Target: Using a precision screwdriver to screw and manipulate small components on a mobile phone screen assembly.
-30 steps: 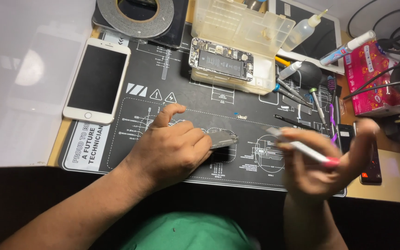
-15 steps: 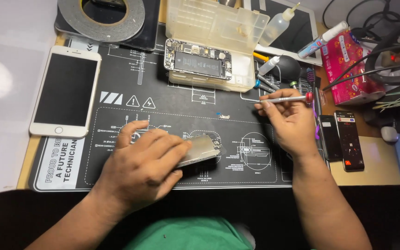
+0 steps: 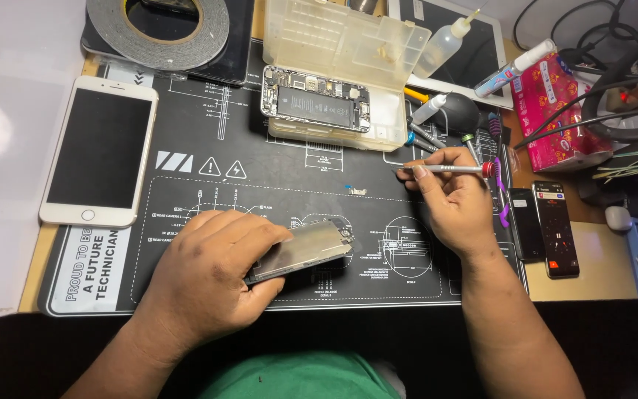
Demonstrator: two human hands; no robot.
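**Ana:** Metal plate [image 3: 303,251], the silvery phone part, is lying low on the black repair mat [image 3: 186,185], near its front edge. The left hand [image 3: 212,284] is pressing down on it, fingers curled over its left end and thumb tucked under the near edge, so it is gripping the plate.

**Ben:** And the other hand?

**Ana:** The right hand [image 3: 455,199] is pinching a slim screwdriver [image 3: 448,169] with a red band at its back end, holding it almost level, tip pointing left. It is hovering over the right part of the mat, well apart from the plate.

**Ben:** What is sitting around them?

**Ana:** An opened phone body [image 3: 315,100] is resting on a clear plastic parts box [image 3: 348,44] at the top of the mat. A white phone [image 3: 101,151] is lying face up at the left, overlapping the mat's edge. A roll of black tape [image 3: 158,22] is sitting at the top left. Beside the right hand, more small tools [image 3: 426,137] are clustering near a black bulb blower [image 3: 459,112], and a dark phone [image 3: 555,229] with a lit screen is lying just off the mat's right edge.
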